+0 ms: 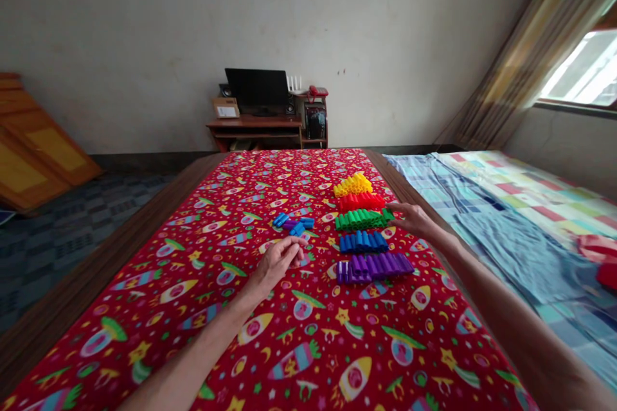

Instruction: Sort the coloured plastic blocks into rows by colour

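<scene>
My right hand [413,219] pinches a green tube [388,214] at the right end of the green row [359,219]. Loosely curled with its fingers slightly apart, my left hand [280,258] shows nothing in its grasp. Just beyond it lies a small loose group of blue tubes [297,229] with a purple tube [289,225] among them. Above the green row are stacked red tubes [361,201] and yellow tubes [353,185]. Nearer to me lie a row of blue tubes [364,242] and a row of purple tubes [376,266].
A red patterned cloth [308,334] covers the surface under the tubes. To the right is a bed [520,205] with blue clothing on it. A desk [260,122] with a monitor [257,88] stands against the far wall, and a wooden cabinet [38,141] at the left.
</scene>
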`<state>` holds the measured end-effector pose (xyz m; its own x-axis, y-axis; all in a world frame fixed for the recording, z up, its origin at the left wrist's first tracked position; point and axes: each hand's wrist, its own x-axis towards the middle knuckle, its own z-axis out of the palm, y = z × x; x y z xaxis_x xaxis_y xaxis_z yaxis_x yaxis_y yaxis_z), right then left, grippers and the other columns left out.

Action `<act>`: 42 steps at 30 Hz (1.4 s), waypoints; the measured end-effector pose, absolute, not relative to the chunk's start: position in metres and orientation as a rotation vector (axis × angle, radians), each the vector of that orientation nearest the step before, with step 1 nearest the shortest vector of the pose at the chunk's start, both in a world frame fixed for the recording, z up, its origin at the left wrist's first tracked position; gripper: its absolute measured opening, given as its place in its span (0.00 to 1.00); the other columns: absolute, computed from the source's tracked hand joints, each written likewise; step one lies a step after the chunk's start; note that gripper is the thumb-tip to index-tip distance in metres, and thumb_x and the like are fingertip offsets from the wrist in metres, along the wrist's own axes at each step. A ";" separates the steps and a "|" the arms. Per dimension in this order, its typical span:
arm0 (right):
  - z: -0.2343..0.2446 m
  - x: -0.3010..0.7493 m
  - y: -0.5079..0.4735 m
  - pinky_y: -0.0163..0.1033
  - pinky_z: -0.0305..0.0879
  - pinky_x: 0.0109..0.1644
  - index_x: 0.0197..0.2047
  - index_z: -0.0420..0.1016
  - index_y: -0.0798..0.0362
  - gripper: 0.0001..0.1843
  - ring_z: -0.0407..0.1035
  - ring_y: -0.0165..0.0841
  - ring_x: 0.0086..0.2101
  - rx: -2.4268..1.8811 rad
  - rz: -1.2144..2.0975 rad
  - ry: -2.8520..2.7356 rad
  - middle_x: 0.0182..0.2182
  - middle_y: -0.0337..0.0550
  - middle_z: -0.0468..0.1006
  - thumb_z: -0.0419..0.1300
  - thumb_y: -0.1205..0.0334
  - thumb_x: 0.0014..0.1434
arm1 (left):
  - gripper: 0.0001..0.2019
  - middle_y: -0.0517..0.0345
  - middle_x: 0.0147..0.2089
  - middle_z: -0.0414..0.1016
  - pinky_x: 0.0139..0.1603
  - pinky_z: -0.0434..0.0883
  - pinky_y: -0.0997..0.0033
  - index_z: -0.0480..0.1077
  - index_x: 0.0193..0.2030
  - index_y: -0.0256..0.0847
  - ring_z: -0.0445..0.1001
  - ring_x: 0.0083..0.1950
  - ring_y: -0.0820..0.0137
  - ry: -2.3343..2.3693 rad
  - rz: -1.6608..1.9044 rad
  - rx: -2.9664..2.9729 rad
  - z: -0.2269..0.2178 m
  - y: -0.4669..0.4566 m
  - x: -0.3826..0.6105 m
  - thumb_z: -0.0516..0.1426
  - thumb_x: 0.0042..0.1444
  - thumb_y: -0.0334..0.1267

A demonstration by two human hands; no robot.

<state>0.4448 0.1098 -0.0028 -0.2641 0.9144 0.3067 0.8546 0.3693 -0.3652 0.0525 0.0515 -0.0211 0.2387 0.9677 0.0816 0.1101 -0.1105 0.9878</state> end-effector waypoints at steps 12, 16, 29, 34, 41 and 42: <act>0.012 0.428 0.117 0.39 0.69 0.44 0.52 0.78 0.54 0.19 0.76 0.40 0.40 -1.376 0.101 -2.447 0.42 0.51 0.82 0.63 0.61 0.56 | 0.15 0.61 0.24 0.71 0.26 0.67 0.75 0.71 0.37 0.38 0.69 0.24 0.74 1.021 1.001 1.594 -0.032 0.054 0.050 0.55 0.56 0.49; 0.022 0.413 0.117 0.36 0.68 0.43 0.49 0.79 0.53 0.15 0.75 0.37 0.40 -1.267 0.123 -2.592 0.40 0.50 0.82 0.61 0.66 0.58 | 0.15 0.60 0.27 0.73 0.28 0.68 0.74 0.71 0.39 0.38 0.70 0.26 0.73 1.005 0.988 1.627 -0.041 0.057 0.046 0.54 0.59 0.49; 0.023 0.419 0.103 0.39 0.66 0.45 0.45 0.79 0.53 0.12 0.73 0.38 0.41 -1.211 -0.015 -2.501 0.38 0.51 0.81 0.57 0.59 0.63 | 0.15 0.59 0.27 0.74 0.26 0.69 0.75 0.71 0.38 0.38 0.72 0.25 0.72 1.015 0.995 1.677 -0.037 0.056 0.048 0.54 0.58 0.49; 0.025 0.434 0.098 0.39 0.65 0.39 0.45 0.80 0.54 0.13 0.74 0.40 0.37 -1.436 -0.101 -2.413 0.36 0.53 0.81 0.58 0.60 0.61 | 0.15 0.60 0.25 0.74 0.25 0.70 0.75 0.72 0.38 0.39 0.71 0.23 0.73 1.071 1.035 1.702 -0.030 0.057 0.045 0.53 0.58 0.48; 0.013 0.436 0.097 0.35 0.64 0.37 0.44 0.80 0.53 0.13 0.75 0.35 0.32 -1.359 0.069 -2.462 0.33 0.47 0.82 0.56 0.64 0.60 | 0.19 0.56 0.30 0.78 0.30 0.75 0.72 0.73 0.38 0.39 0.76 0.29 0.69 1.363 1.294 1.805 -0.021 0.073 0.016 0.52 0.58 0.53; 0.012 0.434 0.098 0.35 0.64 0.37 0.44 0.80 0.54 0.13 0.75 0.36 0.33 -1.375 0.065 -2.458 0.33 0.48 0.82 0.56 0.64 0.60 | 0.20 0.55 0.30 0.78 0.29 0.75 0.72 0.73 0.38 0.39 0.77 0.28 0.68 1.381 1.297 1.807 -0.023 0.076 0.012 0.51 0.58 0.54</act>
<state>0.4341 0.0976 0.0121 -0.4838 0.8368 0.2563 0.8221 0.5349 -0.1949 0.0121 0.0759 -0.0232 0.0229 0.9271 0.3742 0.4321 -0.3467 0.8325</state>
